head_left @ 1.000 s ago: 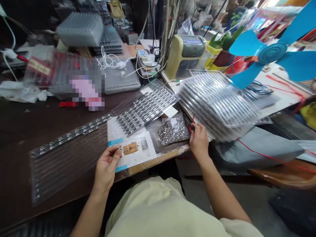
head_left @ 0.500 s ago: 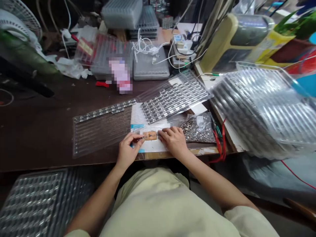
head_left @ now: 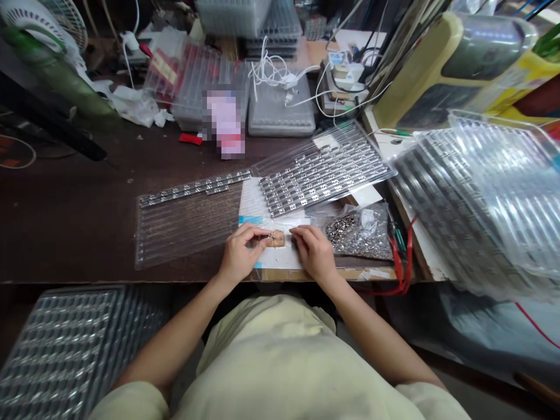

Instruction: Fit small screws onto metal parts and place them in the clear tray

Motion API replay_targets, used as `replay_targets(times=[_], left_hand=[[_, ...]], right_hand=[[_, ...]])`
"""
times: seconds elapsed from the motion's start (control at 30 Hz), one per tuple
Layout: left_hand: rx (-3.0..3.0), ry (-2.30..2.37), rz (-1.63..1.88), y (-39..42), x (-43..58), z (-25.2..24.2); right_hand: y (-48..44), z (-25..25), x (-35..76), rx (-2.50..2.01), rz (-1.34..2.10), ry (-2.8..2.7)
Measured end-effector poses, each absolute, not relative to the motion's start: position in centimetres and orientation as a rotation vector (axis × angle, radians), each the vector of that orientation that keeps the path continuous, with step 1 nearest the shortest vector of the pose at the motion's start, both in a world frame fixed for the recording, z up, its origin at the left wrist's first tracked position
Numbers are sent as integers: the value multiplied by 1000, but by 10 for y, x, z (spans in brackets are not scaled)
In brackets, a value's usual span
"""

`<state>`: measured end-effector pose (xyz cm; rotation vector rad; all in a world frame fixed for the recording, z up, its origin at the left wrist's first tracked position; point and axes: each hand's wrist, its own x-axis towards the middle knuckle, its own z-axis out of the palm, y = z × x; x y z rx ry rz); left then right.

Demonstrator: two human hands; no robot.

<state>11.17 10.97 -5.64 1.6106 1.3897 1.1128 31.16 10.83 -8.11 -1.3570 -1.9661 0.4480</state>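
"While the left hand pinches like that, what's it holding?"

"A tiny metal part, just over the left end of a tan pad whose long axis runs sideways."

"And the right hand?"

"Nearer the pad's right end, loosely curled, nothing visibly held — a bag of metal parts lies beyond it, then a tray of strips."

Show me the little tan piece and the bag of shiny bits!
Little tan piece [head_left: 279,238], head view, point on its uncovered middle.
Bag of shiny bits [head_left: 356,228], head view, point on the middle of the bag.
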Motion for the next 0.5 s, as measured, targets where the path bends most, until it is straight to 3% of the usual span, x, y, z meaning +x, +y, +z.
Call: replay_targets(times=[0.23, 0.5], left_hand=[[805, 1156, 1149, 123, 117, -60], [743, 1172, 1178, 112, 102, -59]], right_hand=[[117, -72, 291, -1310, 762, -1851], [119, -82, 274, -1307, 646, -1963]])
